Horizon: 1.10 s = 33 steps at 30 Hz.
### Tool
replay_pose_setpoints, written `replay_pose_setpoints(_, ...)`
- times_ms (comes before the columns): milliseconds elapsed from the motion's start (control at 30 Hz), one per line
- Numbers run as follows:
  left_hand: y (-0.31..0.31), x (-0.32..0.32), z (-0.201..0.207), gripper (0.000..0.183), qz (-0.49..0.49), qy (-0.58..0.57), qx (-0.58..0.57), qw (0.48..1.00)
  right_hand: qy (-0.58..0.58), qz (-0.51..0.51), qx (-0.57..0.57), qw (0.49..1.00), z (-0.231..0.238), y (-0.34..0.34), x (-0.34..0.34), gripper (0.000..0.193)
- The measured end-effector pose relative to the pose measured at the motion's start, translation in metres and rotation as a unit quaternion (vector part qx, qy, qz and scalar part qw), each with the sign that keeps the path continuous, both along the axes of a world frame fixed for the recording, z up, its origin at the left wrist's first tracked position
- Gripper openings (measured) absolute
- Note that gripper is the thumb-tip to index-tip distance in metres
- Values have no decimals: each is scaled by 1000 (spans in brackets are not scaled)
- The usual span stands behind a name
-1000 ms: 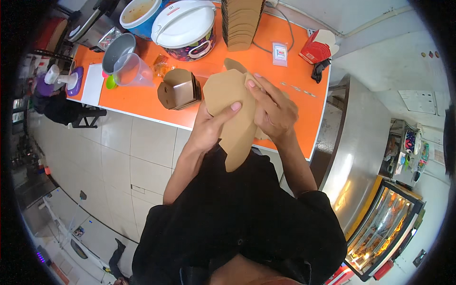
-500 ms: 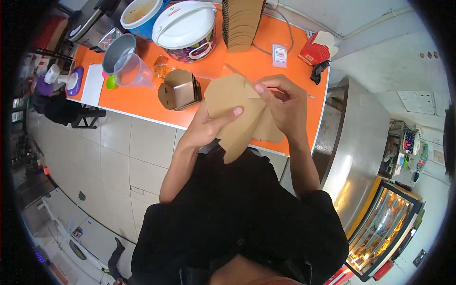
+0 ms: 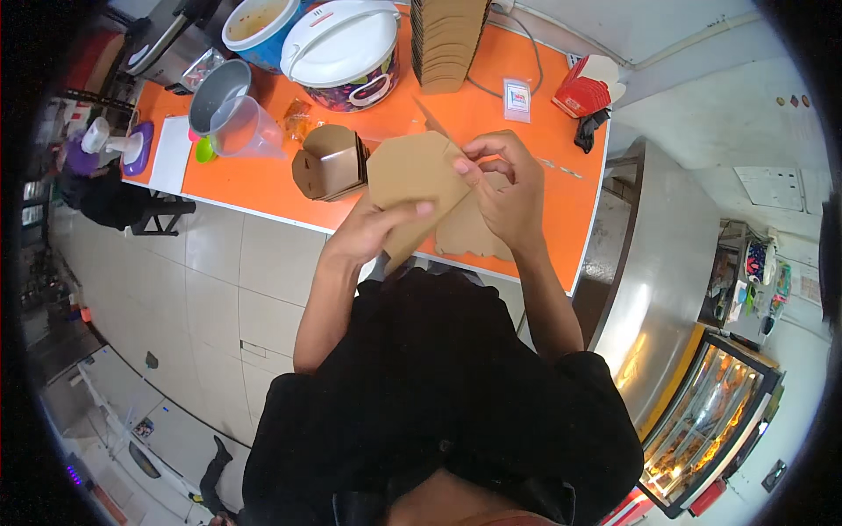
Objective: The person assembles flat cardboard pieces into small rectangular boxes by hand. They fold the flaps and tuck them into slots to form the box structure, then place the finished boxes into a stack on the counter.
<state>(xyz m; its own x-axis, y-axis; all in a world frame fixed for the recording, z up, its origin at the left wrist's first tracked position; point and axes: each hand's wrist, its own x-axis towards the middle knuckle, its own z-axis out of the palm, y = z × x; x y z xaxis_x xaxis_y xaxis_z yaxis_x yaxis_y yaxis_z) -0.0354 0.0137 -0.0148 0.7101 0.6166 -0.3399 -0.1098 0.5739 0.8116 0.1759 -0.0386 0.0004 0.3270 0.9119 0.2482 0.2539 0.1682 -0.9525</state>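
Between my two hands is a brown cardboard food box (image 3: 410, 174), partly folded, held above the orange table's front edge. My left hand (image 3: 368, 232) is closed around its lower left side, the thumb lying across the panel. My right hand (image 3: 502, 188) pinches the upper right corner between thumb and fingers. Beneath my right hand lies a flat brown cardboard blank (image 3: 469, 232) at the table edge. Left of my hands stand several folded brown boxes (image 3: 331, 165), nested in one another, with a hollow opening upward.
A tall stack of brown cardboard (image 3: 443, 53) stands at the back, beside a white-lidded tub (image 3: 342, 44). Further left are a grey pot (image 3: 215, 92) and a clear plastic jug (image 3: 246, 130). Red cartons (image 3: 583, 88) sit at the right on the orange table (image 3: 561, 206).
The held box has turned and shifted slightly left, its lower flap swinging away from view. My right hand has moved a little left and down, still pinching the corner.
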Motion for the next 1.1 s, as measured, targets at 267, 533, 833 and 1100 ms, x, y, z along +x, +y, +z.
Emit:
replay_pose_setpoints(267, -7, 7, -1, 54, 25, -68, -47, 996, 91, -17, -68, 993, -1, -3, -2, 30)
replay_pose_setpoints(533, 14, 27, 9, 43, 128, -69, -188, 971, -348, 64, 120, 928, 8, -19, -10, 54)
replay_pose_setpoints(833, 1, 28, 5, 41, 54, -83, -197, 975, -304, 28, 57, 951, -27, -18, -7, 55)
replay_pose_setpoints(1100, -8, 36, 5, 48, 126, -151, -174, 965, -386, -60, 52, 919, 3, -19, -16, 55)
